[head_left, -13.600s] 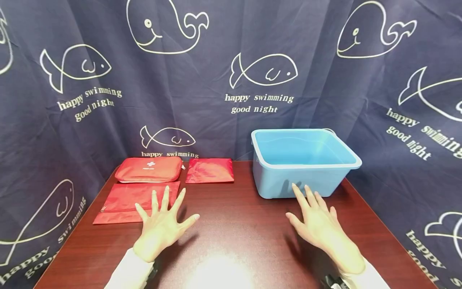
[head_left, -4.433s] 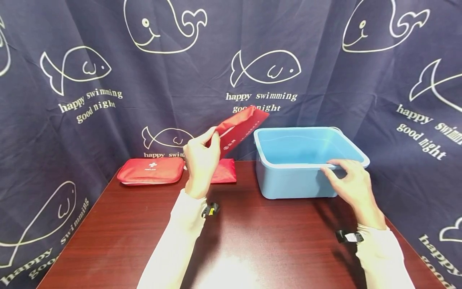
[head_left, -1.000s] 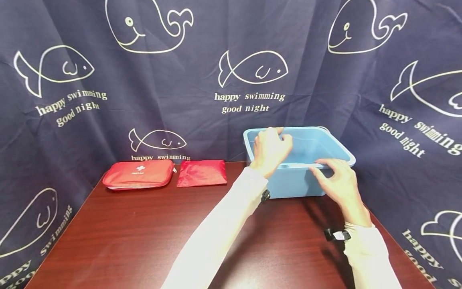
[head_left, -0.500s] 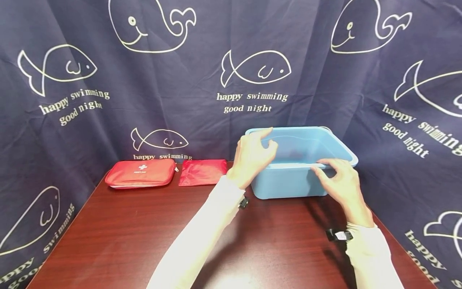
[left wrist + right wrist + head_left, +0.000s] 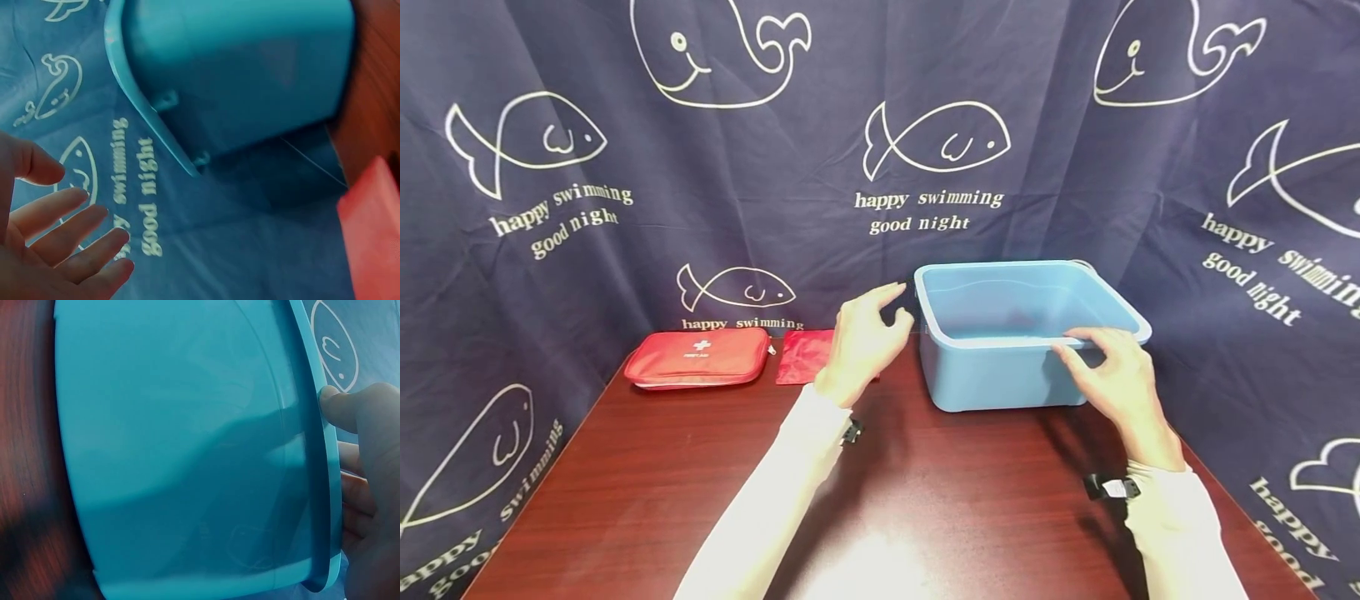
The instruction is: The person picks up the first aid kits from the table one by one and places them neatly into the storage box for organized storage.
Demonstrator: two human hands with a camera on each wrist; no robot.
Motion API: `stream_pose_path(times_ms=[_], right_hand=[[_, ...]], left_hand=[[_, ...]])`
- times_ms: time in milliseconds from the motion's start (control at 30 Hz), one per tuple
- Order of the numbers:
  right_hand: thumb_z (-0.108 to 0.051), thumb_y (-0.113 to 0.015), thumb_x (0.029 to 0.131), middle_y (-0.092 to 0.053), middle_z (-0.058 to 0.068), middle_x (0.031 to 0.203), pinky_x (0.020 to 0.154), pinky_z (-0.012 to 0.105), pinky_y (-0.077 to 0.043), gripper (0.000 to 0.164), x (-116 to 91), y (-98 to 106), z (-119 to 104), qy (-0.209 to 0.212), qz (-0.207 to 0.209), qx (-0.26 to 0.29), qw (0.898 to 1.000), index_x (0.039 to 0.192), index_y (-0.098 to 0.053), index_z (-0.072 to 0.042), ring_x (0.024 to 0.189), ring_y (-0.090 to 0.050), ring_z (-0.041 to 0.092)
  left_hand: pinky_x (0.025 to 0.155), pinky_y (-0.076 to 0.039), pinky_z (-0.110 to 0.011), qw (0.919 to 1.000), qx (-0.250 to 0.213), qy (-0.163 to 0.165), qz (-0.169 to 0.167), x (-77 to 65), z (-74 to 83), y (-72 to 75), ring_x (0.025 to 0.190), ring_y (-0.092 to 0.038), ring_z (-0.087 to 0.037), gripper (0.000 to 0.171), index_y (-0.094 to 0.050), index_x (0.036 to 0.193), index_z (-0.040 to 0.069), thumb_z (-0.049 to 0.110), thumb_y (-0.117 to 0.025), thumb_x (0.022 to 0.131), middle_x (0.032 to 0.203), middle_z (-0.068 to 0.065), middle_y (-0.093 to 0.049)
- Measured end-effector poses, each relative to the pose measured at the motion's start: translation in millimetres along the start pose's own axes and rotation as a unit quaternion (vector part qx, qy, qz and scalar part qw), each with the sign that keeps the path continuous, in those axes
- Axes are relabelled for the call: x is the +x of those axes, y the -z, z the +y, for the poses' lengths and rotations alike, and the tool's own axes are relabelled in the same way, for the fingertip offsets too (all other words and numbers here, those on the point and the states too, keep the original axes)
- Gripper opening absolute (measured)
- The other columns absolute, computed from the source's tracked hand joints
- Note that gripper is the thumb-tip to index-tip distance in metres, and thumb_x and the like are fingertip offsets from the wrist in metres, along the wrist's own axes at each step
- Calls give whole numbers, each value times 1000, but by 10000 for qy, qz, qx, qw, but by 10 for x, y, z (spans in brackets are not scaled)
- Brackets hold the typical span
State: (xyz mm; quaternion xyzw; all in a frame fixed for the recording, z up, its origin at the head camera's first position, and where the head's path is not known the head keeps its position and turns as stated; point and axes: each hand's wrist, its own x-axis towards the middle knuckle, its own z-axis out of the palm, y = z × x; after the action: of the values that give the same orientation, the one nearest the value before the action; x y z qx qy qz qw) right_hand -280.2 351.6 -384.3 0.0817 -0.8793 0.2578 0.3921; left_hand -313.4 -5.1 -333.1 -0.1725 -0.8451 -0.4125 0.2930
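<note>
My left hand (image 5: 861, 346) hangs over the table between the bin and the pouches, fingers loosely bent and holding nothing. In the left wrist view the same hand (image 5: 69, 244) has its fingers spread, apart from the blue plastic bin (image 5: 250, 75). My right hand (image 5: 1116, 375) grips the front rim of the bin (image 5: 1000, 379), thumb outside and fingers over the inner side; the right wrist view shows the thumb (image 5: 331, 403) on the rim. Behind my left hand lies a flat red pouch (image 5: 801, 358), partly covered. The bin's floor is hidden.
A red first-aid case (image 5: 700, 362) with a white cross lies at the back left of the brown table (image 5: 647, 467). A dark blue curtain (image 5: 827, 167) with fish and whale drawings closes off the back and sides.
The large red pouch at the front left was lifted and carried to the bin by my left hand. That hand has since come out and moved left; the right keeps its grip on the rim.
</note>
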Motion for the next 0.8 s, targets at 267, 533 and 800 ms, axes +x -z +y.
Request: stream_pose_path(times_ms=[267, 533, 800], right_hand=[[-24, -85, 82, -75, 16, 103, 93, 45, -41, 27, -32, 1, -5, 20, 30, -34, 10000, 103, -79, -9, 105, -65, 36], [-24, -86, 82, -75, 16, 103, 92, 38, -41, 27, -43, 4, -13, 53, 65, -58, 9999, 103, -79, -9, 104, -65, 35], [-23, -85, 82, -75, 16, 102, 91, 40, -41, 26, -66, 34, -65, 63, 89, -80, 9999, 103, -79, -10, 102, -65, 35]], left_hand=[[104, -52, -37, 9995, 60, 232, -213, -135, -397, 110, 124, -67, -18, 40, -75, 129, 17, 22, -64, 91, 131, -1, -72], [112, -45, -40, 9928, 366, 758, -852, -274, -776, 194, 134, -60, -23, 48, -69, 137, 12, 25, -65, 90, 140, -6, -66], [113, -44, -45, 9851, 817, 835, -1263, -356, -1234, 234, 134, -58, -30, 56, -64, 140, 4, 21, -67, 87, 145, -16, -62]])
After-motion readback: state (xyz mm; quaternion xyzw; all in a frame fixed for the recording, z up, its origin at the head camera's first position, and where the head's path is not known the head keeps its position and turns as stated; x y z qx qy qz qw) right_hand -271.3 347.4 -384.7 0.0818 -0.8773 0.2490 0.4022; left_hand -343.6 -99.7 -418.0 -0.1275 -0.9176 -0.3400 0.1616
